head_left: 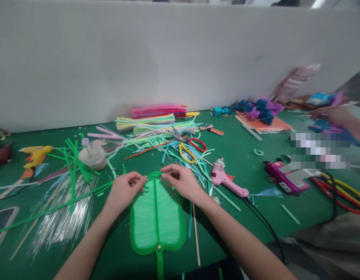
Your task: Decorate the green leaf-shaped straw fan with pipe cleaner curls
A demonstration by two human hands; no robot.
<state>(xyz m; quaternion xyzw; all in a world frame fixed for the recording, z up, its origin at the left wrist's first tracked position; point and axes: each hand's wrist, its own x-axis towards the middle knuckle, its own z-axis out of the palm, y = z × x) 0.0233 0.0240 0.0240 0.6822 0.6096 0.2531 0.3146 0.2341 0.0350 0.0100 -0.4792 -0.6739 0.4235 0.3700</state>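
Observation:
A green leaf-shaped hand fan [156, 221] lies flat on the green table [250, 194], handle toward me. My left hand [124, 190] pinches the fan's top rim on the left. My right hand [180, 181] pinches the same rim on the right, fingertips almost meeting at a thin green strip along the top edge.
A pink glue gun [226, 179] and red and yellow scissors [188, 149] lie right of the fan, amid several coloured strips [153, 124]. A yellow glue gun [35, 153] and clear strands [60, 217] sit left. Another person's arm [340, 116] reaches in at far right.

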